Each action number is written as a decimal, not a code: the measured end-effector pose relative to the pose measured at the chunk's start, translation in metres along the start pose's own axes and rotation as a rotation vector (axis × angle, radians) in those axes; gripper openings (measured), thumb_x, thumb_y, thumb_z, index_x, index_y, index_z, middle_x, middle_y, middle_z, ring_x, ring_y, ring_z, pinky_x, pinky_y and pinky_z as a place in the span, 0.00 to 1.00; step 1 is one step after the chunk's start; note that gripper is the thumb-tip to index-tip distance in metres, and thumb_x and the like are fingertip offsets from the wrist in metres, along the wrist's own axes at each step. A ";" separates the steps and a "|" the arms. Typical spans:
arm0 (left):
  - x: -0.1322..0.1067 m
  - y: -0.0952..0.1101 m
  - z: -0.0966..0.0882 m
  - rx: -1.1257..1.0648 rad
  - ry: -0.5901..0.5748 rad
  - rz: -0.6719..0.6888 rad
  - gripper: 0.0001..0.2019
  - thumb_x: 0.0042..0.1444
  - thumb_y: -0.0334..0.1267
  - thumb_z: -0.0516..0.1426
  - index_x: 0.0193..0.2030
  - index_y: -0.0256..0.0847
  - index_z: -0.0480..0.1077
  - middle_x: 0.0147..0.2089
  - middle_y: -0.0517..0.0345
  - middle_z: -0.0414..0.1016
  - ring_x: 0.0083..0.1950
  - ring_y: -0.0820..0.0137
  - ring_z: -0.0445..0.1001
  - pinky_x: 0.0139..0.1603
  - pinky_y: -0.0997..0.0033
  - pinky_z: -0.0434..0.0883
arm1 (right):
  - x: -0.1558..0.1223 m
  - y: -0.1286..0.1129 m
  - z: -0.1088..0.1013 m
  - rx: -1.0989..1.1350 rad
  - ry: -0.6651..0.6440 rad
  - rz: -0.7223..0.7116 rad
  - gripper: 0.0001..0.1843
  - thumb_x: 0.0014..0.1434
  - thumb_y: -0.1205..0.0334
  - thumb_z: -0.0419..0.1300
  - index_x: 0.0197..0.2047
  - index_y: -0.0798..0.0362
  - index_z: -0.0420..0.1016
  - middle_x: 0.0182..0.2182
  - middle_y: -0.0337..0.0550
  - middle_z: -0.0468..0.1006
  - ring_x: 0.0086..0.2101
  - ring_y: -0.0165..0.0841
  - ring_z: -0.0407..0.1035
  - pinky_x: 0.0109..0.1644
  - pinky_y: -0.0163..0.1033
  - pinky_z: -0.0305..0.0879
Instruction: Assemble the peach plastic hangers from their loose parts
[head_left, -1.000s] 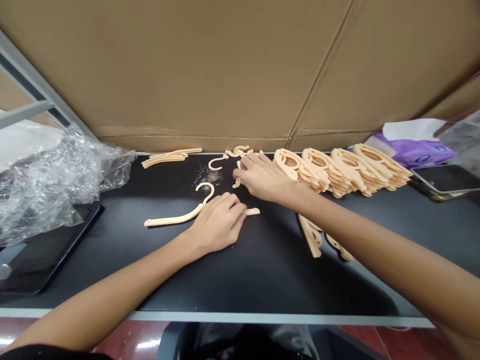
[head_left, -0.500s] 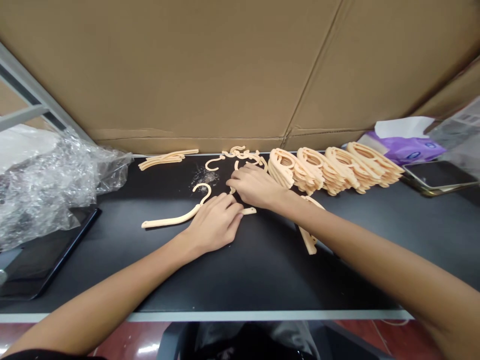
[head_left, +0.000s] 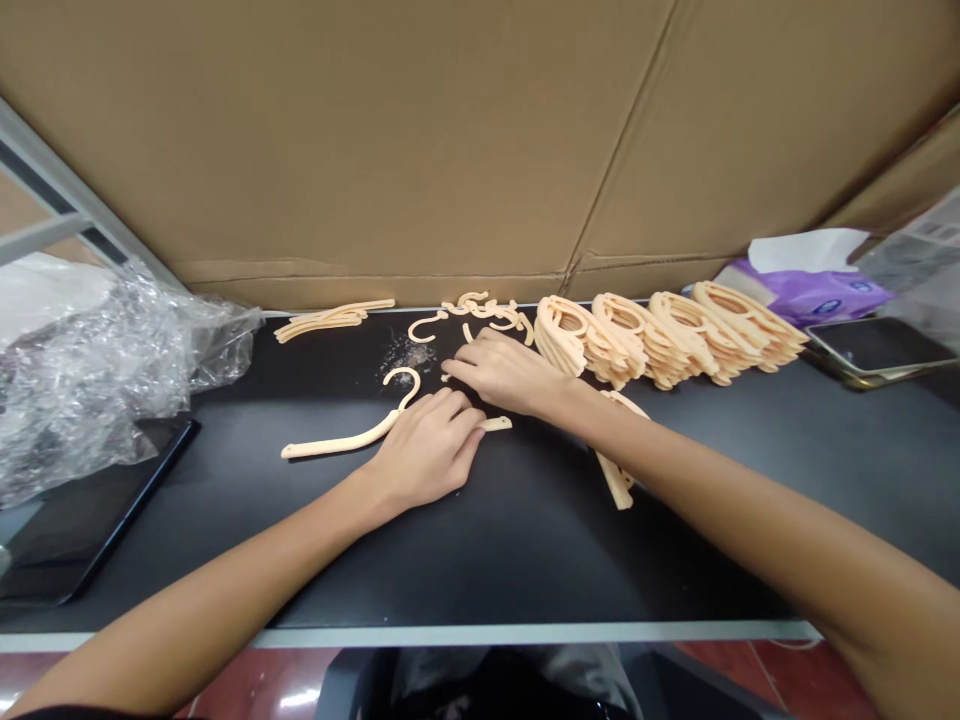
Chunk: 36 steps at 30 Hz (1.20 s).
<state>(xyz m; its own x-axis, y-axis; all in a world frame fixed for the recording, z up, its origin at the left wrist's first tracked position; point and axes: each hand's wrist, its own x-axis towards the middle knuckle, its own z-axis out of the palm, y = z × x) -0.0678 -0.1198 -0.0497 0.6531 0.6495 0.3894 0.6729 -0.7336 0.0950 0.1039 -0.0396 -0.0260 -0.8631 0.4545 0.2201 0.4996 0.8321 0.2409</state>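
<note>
My left hand [head_left: 427, 448] lies palm down on a peach plastic hanger [head_left: 337, 441] on the black table [head_left: 525, 540], fingers pressed on its middle below the hook. My right hand [head_left: 501, 372] hovers just behind it with fingers pinched on a small peach hook piece, most of it hidden. Loose hook pieces [head_left: 484, 309] lie behind my right hand. A long leaning row of peach hanger parts [head_left: 667, 338] runs to the right. Some hanger arms [head_left: 616, 478] lie under my right forearm.
A few thin peach strips [head_left: 330, 318] lie at the back left. Crumpled clear plastic [head_left: 90, 370] and a dark tablet [head_left: 82, 510] are on the left. A cardboard wall [head_left: 450, 140] stands behind. A purple tissue pack [head_left: 814, 285] and a phone [head_left: 874, 348] sit at the right.
My right hand has drawn back from the loose hook pieces toward my left hand with a small piece pinched. My left hand stays on the hanger.
</note>
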 end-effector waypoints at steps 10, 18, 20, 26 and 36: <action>0.001 0.000 -0.001 0.016 -0.028 -0.019 0.13 0.69 0.34 0.50 0.44 0.37 0.77 0.39 0.51 0.76 0.41 0.61 0.73 0.43 0.59 0.71 | -0.014 0.001 0.011 0.273 0.389 0.114 0.22 0.65 0.77 0.46 0.50 0.60 0.78 0.38 0.50 0.80 0.37 0.36 0.71 0.45 0.41 0.67; 0.001 -0.002 -0.002 -0.007 -0.009 -0.043 0.10 0.69 0.32 0.50 0.43 0.36 0.73 0.40 0.51 0.75 0.41 0.62 0.73 0.42 0.62 0.71 | -0.065 -0.009 -0.005 0.476 0.417 0.169 0.17 0.66 0.74 0.50 0.49 0.56 0.79 0.39 0.49 0.82 0.38 0.35 0.75 0.42 0.41 0.72; 0.001 -0.002 -0.003 -0.024 0.001 -0.052 0.09 0.68 0.32 0.51 0.43 0.36 0.72 0.41 0.51 0.76 0.42 0.63 0.74 0.42 0.62 0.71 | -0.074 -0.010 -0.005 0.448 0.388 0.150 0.18 0.65 0.76 0.50 0.50 0.57 0.78 0.39 0.49 0.82 0.38 0.36 0.75 0.42 0.41 0.72; 0.000 -0.005 -0.002 -0.020 0.066 -0.053 0.06 0.68 0.32 0.53 0.43 0.38 0.72 0.41 0.54 0.75 0.41 0.65 0.74 0.40 0.65 0.70 | -0.084 -0.013 0.001 0.351 0.298 0.104 0.19 0.65 0.77 0.49 0.51 0.60 0.78 0.39 0.52 0.81 0.39 0.37 0.74 0.44 0.42 0.71; 0.002 -0.003 -0.002 0.049 0.119 -0.070 0.05 0.67 0.32 0.54 0.41 0.38 0.71 0.39 0.55 0.76 0.39 0.66 0.74 0.38 0.66 0.69 | -0.083 -0.022 -0.005 0.259 0.209 0.099 0.16 0.72 0.61 0.50 0.47 0.60 0.77 0.35 0.51 0.78 0.36 0.39 0.70 0.43 0.44 0.68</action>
<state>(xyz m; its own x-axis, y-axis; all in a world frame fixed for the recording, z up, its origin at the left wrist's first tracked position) -0.0699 -0.1169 -0.0471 0.5600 0.6681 0.4899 0.7334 -0.6748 0.0821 0.1647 -0.0973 -0.0444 -0.7644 0.4843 0.4256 0.5216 0.8525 -0.0332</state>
